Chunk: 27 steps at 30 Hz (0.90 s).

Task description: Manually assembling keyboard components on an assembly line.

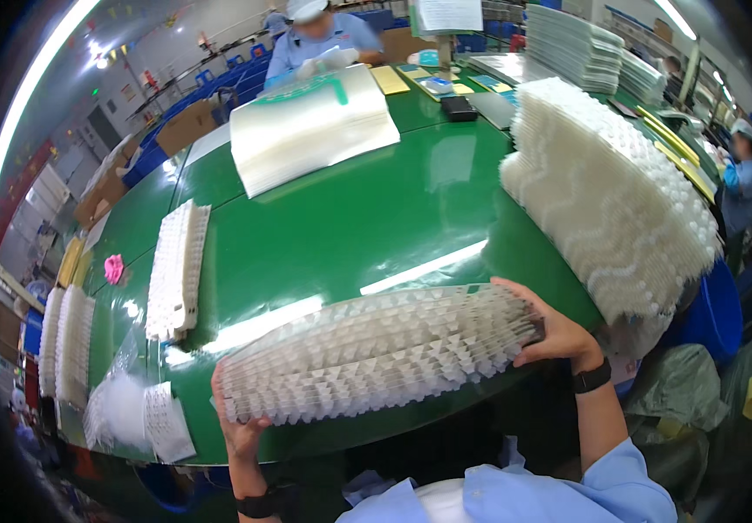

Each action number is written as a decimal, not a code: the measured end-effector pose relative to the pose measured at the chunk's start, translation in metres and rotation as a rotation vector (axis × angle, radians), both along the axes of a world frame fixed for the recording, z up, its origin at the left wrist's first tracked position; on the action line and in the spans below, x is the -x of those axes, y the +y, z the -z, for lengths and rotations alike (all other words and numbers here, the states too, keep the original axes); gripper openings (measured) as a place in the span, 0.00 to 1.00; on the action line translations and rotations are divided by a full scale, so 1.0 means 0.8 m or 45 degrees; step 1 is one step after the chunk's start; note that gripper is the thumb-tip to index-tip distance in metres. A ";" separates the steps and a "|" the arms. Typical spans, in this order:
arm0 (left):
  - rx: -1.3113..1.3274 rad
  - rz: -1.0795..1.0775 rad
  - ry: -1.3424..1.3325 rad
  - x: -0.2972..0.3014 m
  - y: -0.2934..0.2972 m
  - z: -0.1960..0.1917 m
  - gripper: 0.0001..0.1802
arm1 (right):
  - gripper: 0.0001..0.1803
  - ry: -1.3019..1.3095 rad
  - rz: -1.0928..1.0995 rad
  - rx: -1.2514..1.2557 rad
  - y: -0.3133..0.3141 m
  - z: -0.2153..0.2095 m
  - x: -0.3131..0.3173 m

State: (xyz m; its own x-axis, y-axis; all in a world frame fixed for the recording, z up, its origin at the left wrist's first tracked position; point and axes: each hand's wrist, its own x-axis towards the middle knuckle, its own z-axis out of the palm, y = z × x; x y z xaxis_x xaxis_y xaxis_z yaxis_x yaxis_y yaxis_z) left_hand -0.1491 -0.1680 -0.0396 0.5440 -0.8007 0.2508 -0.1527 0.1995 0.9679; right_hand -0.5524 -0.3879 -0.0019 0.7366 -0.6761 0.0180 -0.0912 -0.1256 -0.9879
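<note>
I see the green table [350, 218] filling most of the frame, curving from centre to lower edge. At right a tall pile of white trays [611, 192] stands just beside the right hand, crowding that side; more stacks [576, 44] rise at upper right. A thick stack of clear sheets [310, 126] with a green mark on top lies in the upper middle, before a person in blue [319, 35]. Near the lower edge, between my two hands, lies the long tray stack [376, 353], clear and ribbed, resting on the table's near rim. A narrower white stack [177, 270] lies left of centre, well apart, with two more [66, 340] at far left. A clear bag [119, 410] and a white printed sheet [166, 423] sit at lower left, near the left hand. Yellow cards [391, 80] and a black box [459, 108] lie in the upper middle. A small pink scrap [113, 268] is at left.

My left hand [238, 427] presses the tray stack's left end, fingers spread against it. My right hand [554, 331] cups the right end, fingers curled over the top.
</note>
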 end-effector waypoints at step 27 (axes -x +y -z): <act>0.035 -0.119 -0.176 -0.001 0.004 0.033 0.65 | 0.52 -0.048 0.207 0.076 0.007 0.007 -0.017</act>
